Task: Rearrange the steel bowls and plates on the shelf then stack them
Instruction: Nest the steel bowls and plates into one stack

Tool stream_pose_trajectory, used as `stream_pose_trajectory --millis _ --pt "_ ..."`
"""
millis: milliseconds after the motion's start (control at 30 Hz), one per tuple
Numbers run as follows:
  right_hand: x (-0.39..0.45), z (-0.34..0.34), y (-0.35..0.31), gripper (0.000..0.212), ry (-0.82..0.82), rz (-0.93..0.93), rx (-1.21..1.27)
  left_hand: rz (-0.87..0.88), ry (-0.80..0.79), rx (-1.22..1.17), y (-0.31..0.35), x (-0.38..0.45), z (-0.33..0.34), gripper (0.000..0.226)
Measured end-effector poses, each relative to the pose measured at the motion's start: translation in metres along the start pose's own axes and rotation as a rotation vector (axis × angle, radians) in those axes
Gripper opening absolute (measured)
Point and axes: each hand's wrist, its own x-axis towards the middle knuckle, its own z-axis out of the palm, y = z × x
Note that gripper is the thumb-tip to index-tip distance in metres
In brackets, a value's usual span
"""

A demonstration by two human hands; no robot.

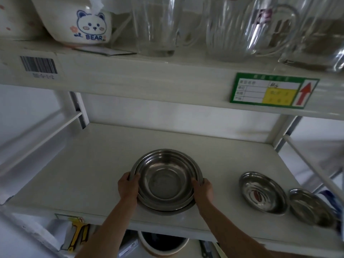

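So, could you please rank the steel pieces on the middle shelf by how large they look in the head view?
1. Nested bowls, held by both hands.
2. Nearer plate.
3. Far-right plate, though edge distortion makes these two plates hard to separate.

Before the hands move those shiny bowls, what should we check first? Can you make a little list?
1. Both hands hold the stack: ok. The left hand and right hand grip opposite rims of the nested round steel bowls.
2. Bowls sit neatly inside each other: ok.
3. Stack rests on the white middle shelf: cannot tell if lifted.
4. Room beside the stack: ok, bare shelf to its left.
5. Plates still to gather: not ok. The larger flat steel plate and the smaller steel plate lie apart at the right.
6. Smaller plate near the shelf's edge: not ok.
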Motion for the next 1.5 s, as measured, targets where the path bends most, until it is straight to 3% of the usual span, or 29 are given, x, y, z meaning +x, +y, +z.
stream_pose_trajectory --millis 233,400,700,933,1200,1300,1500 --pt "0.000 -0.015 0.008 0.027 0.059 -0.008 -0.005 -0.011 -0.050 0.041 -0.005 0.000 0.016 0.017" --pt "0.001 -0.017 0.011 0.026 0.052 -0.011 0.002 0.014 -0.060 0.038 -0.004 -0.004 0.019 0.004" --pt "0.008 -0.025 0.012 0.039 -0.011 0.001 -0.059 -0.005 0.008 0.168 0.004 -0.001 0.019 0.039" --pt "0.010 -0.047 0.007 0.046 0.145 -0.021 -0.047 0.221 0.117 0.119 0.035 -0.017 0.037 0.035" --pt "0.016 -0.093 -0.003 0.038 0.327 -0.111 -0.037 0.364 -0.100 -0.029 0.057 -0.074 0.098 0.019" --pt "0.021 -0.110 0.003 0.037 0.335 -0.101 0.013 0.346 -0.274 -0.075 0.061 -0.108 0.129 0.013" --pt "0.019 -0.159 0.015 0.023 0.402 -0.059 0.075 0.328 -0.470 -0.010 0.046 -0.162 0.178 0.006"
